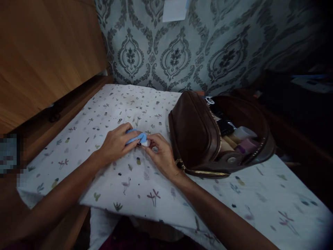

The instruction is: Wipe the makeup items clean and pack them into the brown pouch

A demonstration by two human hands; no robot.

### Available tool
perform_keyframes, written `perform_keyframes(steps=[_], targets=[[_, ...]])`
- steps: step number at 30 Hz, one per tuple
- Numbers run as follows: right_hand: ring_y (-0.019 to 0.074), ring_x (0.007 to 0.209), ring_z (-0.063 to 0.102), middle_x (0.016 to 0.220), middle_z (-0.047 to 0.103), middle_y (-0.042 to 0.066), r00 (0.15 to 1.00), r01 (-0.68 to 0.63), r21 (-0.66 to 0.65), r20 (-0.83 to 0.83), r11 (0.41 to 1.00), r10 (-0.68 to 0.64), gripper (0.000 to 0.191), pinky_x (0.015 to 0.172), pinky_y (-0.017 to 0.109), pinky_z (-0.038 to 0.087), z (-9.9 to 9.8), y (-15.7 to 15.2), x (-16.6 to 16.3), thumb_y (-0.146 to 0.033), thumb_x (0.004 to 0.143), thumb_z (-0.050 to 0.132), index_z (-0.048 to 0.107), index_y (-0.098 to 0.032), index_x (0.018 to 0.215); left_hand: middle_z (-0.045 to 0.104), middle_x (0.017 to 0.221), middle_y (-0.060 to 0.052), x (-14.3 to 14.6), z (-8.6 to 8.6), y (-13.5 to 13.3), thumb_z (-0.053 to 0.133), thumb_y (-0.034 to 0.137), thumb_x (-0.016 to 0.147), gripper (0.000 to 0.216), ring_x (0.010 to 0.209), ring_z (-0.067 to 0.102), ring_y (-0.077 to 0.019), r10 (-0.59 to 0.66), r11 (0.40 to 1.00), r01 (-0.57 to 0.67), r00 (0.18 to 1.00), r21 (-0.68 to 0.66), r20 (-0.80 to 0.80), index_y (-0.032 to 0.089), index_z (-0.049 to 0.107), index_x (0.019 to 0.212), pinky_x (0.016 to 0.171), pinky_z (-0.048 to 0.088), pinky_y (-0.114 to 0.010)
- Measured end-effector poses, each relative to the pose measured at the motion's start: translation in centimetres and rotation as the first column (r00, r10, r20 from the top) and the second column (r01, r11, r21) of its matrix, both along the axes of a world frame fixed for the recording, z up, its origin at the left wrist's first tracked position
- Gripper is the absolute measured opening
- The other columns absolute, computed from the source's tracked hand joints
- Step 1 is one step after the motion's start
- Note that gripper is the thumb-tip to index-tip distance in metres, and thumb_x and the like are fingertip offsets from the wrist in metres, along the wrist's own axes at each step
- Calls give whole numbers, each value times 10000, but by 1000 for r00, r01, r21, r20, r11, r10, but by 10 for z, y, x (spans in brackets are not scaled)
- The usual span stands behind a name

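Note:
My left hand (117,141) is closed around a light blue cloth (141,138), with its fingers curled over it. My right hand (163,155) pinches the end of a small white cylindrical item (145,143), perhaps a cap or little container. The white item meets the blue cloth, and a small dark spot shows beside it; its exact kind I cannot make out. Both hands rest low over the printed white cloth, fingertips almost touching. Just right of my right hand stands an unzipped brown leather bag (194,130) packed with cosmetic-looking tubes and bottles.
A white cloth with small plant and flamingo prints (125,100) covers the table. Inside the bag, a clear-topped container (244,132) sticks up. A wooden cabinet (52,52) borders the left side. Patterned wallpaper (174,55) rises behind, and the right side is dark.

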State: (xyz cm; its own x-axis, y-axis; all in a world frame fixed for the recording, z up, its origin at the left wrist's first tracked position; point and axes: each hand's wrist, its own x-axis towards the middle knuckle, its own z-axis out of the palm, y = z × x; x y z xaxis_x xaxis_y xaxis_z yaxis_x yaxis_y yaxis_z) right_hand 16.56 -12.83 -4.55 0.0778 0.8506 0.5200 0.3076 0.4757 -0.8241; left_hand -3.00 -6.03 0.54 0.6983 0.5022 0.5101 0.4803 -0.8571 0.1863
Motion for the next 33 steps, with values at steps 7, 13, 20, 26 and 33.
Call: perform_keyframes(steps=[7, 13, 20, 26, 33], targets=[[168, 798, 620, 917, 667, 25, 986, -37, -196, -166, 980, 4, 200, 720, 294, 533, -2, 3, 0, -303, 807, 713, 659, -225, 983, 570, 893, -46, -23, -3, 17, 421, 419, 1033, 375, 751, 576, -162, 43, 987, -54, 996, -151, -74, 186, 705, 957, 661, 424, -275], [138, 635, 602, 815, 656, -3, 938, -144, -347, -347, 927, 16, 279, 562, 259, 482, 3, 5, 1, -429, 775, 746, 618, -219, 907, 561, 813, -27, -32, -2, 28, 422, 429, 1021, 370, 738, 557, -172, 11, 941, -38, 997, -336, -81, 181, 636, 847, 691, 415, -294], [147, 742, 609, 885, 679, 16, 968, -119, -247, -243, 962, 57, 181, 703, 282, 504, 4, 5, 3, -309, 788, 736, 673, -216, 930, 616, 879, -50, -28, 1, 25, 458, 417, 999, 341, 793, 588, -196, 137, 954, -121, 990, -273, 38, 167, 689, 1026, 733, 439, -311], [172, 831, 614, 916, 649, 27, 989, -148, -53, -3, 988, 148, 70, 765, 308, 517, 6, -1, 2, -277, 875, 686, 678, -233, 929, 670, 1011, -78, -5, 4, 10, 387, 417, 1036, 354, 942, 606, -214, -149, 921, 154, 988, -359, 42, 190, 652, 1092, 867, 455, -329], [179, 861, 639, 974, 670, 42, 983, -175, -52, 50, 983, 177, 89, 796, 342, 545, 5, -3, 3, -280, 915, 668, 683, -234, 989, 545, 773, 10, -17, -1, 22, 418, 551, 1008, 418, 722, 526, -157, -163, 807, 118, 986, -579, -25, 187, 563, 861, 687, 408, -267]])
